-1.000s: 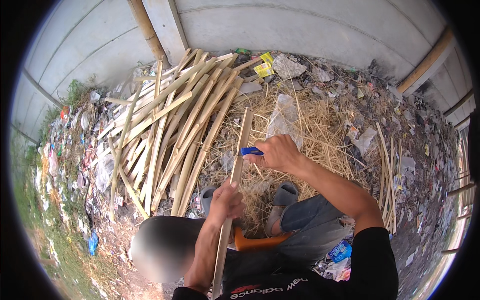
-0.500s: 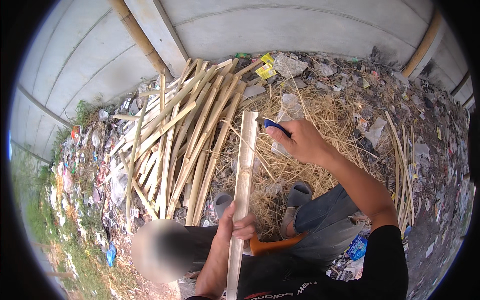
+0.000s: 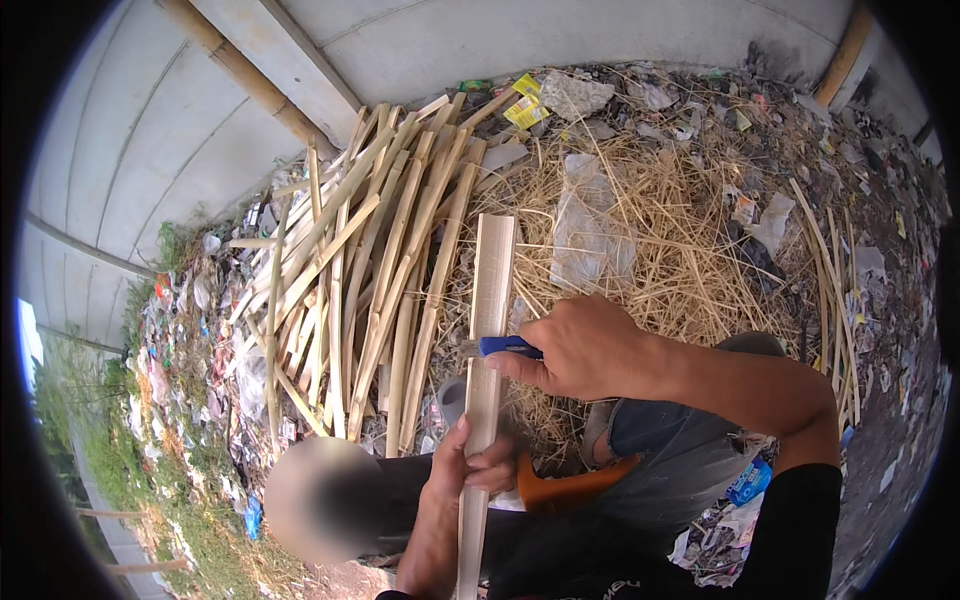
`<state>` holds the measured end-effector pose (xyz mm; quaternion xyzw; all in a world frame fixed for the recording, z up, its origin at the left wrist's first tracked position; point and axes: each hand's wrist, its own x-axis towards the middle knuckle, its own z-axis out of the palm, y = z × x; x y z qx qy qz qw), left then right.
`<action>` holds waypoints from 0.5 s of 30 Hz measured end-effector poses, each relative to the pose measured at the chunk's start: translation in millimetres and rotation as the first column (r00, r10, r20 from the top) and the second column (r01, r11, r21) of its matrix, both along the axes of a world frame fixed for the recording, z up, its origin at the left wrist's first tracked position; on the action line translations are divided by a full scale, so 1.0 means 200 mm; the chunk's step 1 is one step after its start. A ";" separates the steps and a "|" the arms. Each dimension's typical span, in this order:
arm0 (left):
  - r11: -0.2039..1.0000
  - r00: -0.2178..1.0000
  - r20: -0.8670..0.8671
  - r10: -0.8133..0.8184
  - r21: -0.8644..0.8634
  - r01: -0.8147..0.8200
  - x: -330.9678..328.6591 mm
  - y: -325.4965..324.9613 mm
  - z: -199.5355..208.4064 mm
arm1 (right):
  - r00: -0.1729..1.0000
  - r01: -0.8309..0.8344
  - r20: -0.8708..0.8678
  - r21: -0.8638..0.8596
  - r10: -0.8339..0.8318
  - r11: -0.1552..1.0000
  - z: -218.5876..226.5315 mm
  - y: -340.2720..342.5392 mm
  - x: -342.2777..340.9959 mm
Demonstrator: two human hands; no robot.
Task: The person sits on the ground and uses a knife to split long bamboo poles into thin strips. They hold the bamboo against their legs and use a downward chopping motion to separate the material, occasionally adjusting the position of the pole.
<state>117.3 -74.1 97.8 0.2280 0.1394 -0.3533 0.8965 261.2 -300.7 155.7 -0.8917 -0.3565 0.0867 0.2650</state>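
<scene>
My left hand (image 3: 462, 470) is closed around the lower part of a split bamboo strip (image 3: 491, 280), which stands nearly upright in front of me with its pale, hollowed side showing. A knife with a blue handle (image 3: 508, 345) is gripped in my right hand (image 3: 580, 350). Its short blade lies across the strip around mid-length, above my left hand, and is partly hidden by the handle. Beside my left hand an orange curved piece (image 3: 575, 487) rests by my legs; what it belongs to cannot be made out.
A large pile of split bamboo strips (image 3: 385, 270) lies to the left. Thin shavings (image 3: 670, 260) cover the ground ahead, around a clear plastic sheet (image 3: 592, 235). Several slim strips (image 3: 835, 290) lie at the right. Litter surrounds everything, and a grey panel wall (image 3: 560, 30) stands behind.
My right hand has brought the knife down along the bamboo strip from near its top end to about its middle. My left hand keeps its hold. The view has shifted slightly.
</scene>
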 end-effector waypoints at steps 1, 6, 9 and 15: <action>0.996 1.000 -0.015 -0.004 0.089 0.005 0.02 -0.02 0.05 | 1.000 0.006 0.022 -0.011 -0.005 1.000 -0.01 0.00 0.02; 0.994 0.987 -0.152 0.050 0.103 -0.035 0.04 -0.02 0.06 | 0.999 0.031 0.046 -0.107 -0.026 0.994 -0.07 -0.01 0.15; 1.000 0.995 -0.097 0.021 0.022 -0.019 0.03 -0.02 0.02 | 0.974 0.148 0.189 -0.108 -0.126 0.983 -0.11 -0.01 0.17; 0.992 0.997 -0.015 -0.075 -0.102 0.073 -0.11 0.04 0.05 | 0.682 0.677 0.234 0.154 -0.692 0.719 0.12 -0.59 0.75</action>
